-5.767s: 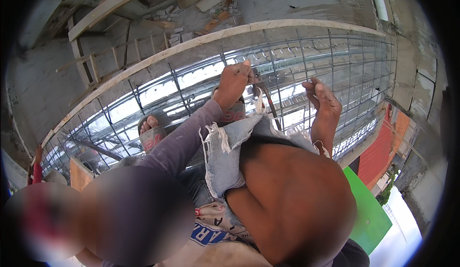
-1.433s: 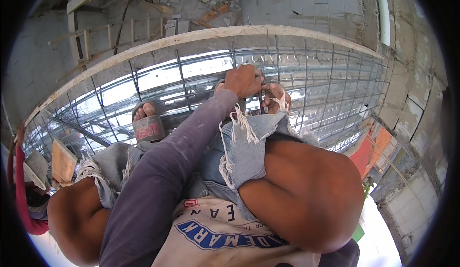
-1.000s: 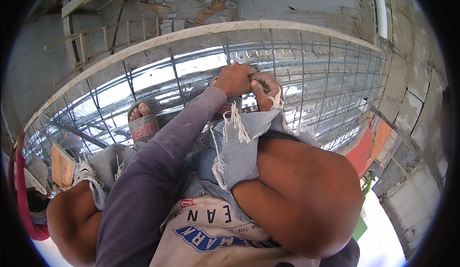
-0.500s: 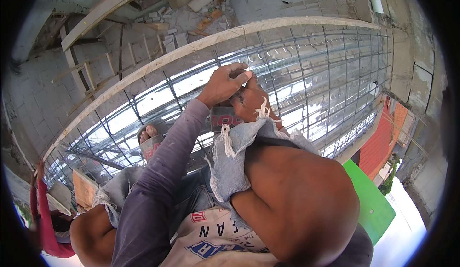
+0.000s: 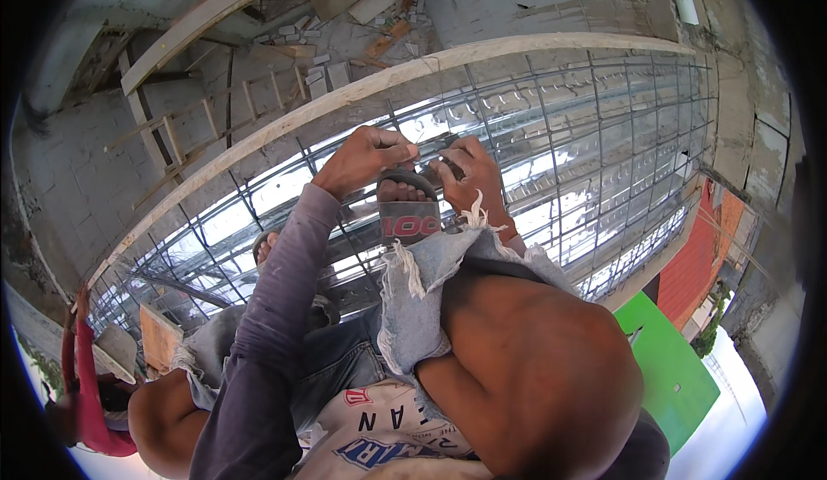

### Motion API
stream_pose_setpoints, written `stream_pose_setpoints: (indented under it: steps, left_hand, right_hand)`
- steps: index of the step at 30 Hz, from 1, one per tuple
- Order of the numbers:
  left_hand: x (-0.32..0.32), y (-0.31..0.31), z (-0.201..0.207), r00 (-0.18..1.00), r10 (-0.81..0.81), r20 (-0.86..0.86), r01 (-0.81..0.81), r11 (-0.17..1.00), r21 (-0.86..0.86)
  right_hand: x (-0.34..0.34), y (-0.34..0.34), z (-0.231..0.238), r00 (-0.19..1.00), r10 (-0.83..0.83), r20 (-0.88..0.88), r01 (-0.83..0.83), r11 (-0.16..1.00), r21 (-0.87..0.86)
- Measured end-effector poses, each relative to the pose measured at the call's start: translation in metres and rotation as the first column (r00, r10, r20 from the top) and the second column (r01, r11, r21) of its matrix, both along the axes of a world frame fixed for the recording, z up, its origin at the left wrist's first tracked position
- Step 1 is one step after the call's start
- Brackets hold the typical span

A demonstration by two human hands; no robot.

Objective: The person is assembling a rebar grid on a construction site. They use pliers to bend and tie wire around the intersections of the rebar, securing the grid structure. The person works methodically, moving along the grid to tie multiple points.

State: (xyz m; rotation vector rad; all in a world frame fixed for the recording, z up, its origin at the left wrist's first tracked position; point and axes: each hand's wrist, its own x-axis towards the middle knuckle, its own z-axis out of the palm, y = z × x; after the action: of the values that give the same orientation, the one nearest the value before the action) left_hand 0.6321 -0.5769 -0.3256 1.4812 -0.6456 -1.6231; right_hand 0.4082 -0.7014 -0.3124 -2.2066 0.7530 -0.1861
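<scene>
My left hand (image 5: 363, 161) is closed, thumb and fingertips pinched together above the steel bar mesh (image 5: 541, 92); anything between them is too small to name. To its right, my right hand (image 5: 472, 178) is curled, with its fingers wrapped round something dark that I cannot make out. A small gap separates the two hands. Just below them my foot in a grey sandal (image 5: 410, 218) rests on the mesh. Shiny corrugated metal sheets (image 5: 525, 168) lie under the crossing bars.
A long wooden board (image 5: 345, 92) edges the mesh on its far side. Beyond and below are a wooden ladder (image 5: 211, 118) and rubble (image 5: 319, 75). Another person's red sleeve (image 5: 89, 394) shows at lower left. A green panel (image 5: 668, 355) and red roofing (image 5: 687, 256) are at right.
My hands were together, overlapping; now they are apart. The left has moved left and down, the right slightly to the right. The sandal between them has come into fuller view.
</scene>
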Motion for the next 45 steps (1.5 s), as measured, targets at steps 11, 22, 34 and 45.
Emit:
stream_pose_setpoints:
  steps: [11, 22, 34, 45]
  left_hand:
    - [-0.025, -0.023, -0.008, 0.914, 0.203, 0.352, -0.246, 0.965, 0.085]
    - [-0.064, -0.099, -0.011, 0.633, 0.512, 0.580, -0.613, 0.789, -0.027]
    - [-0.095, -0.088, -0.002, 0.904, 0.383, 0.189, -0.393, 0.919, 0.016]
    - [-0.099, -0.089, -0.006, 0.856, 0.406, 0.319, -0.448, 0.891, 0.069]
  right_hand:
    - [0.015, -0.012, -0.010, 0.973, -0.144, -0.180, 0.149, 0.989, 0.011]
    - [0.033, -0.027, -0.008, 0.881, -0.374, -0.290, 0.409, 0.910, 0.072]
    - [0.029, -0.017, -0.017, 0.858, -0.451, -0.245, 0.441, 0.892, -0.098]
    - [0.002, -0.031, -0.017, 0.761, -0.617, -0.199, 0.642, 0.674, 0.367]
